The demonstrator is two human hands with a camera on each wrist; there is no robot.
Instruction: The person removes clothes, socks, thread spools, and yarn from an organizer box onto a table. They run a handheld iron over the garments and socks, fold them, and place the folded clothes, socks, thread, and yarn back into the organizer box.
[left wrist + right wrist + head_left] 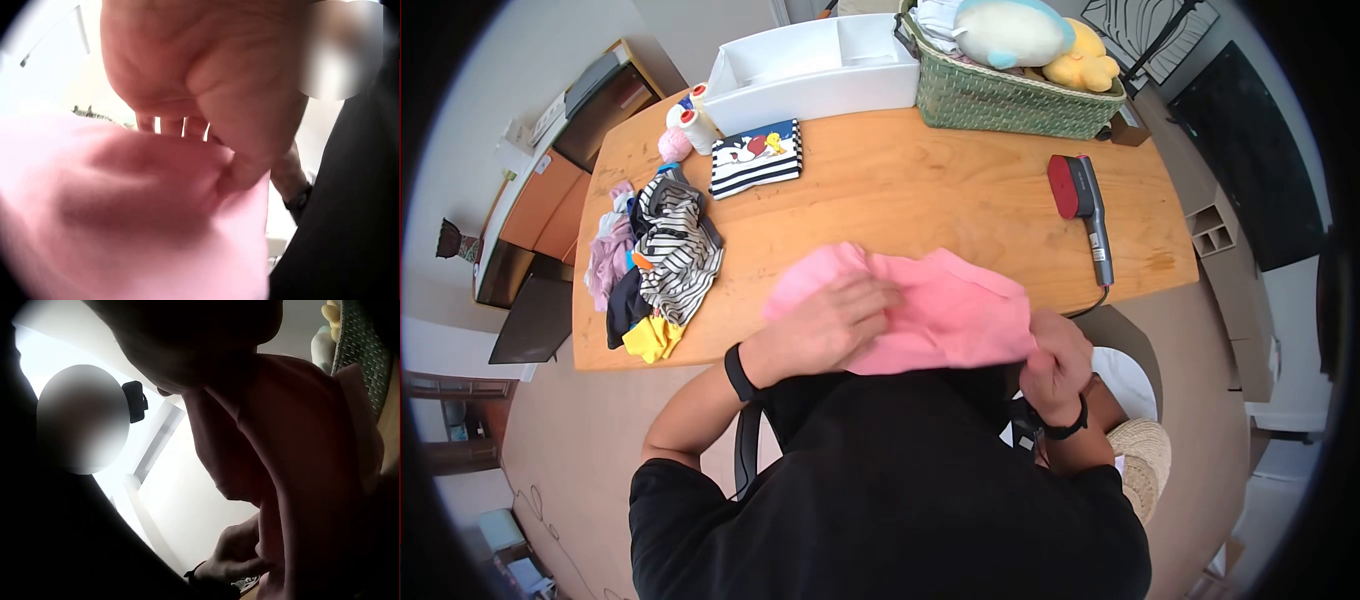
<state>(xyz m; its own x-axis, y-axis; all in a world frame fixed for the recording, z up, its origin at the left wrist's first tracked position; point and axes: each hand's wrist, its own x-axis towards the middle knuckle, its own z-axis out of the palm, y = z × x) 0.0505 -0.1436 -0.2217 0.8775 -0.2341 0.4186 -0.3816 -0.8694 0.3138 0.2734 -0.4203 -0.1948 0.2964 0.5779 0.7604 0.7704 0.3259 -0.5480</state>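
A pink garment (950,310) is held up at the near edge of the table, loosely creased. My left hand (825,325) lies across its left part. In the left wrist view, the thumb of the left hand (244,94) presses the near side of the pink fabric (137,206) while the fingers pass behind its top edge. At the right end, my right hand (1058,365) grips the garment's corner with curled fingers. Cloth hangs in folds (294,456) below the dark right hand (200,344) in the right wrist view.
A clothes pile (670,250) lies at left, near thread spools (697,130) and a striped pouch (756,160). Behind stand a white divided bin (815,100) and a green basket (1010,105) of plush toys. A handheld steamer (1085,215) with its cord lies at right.
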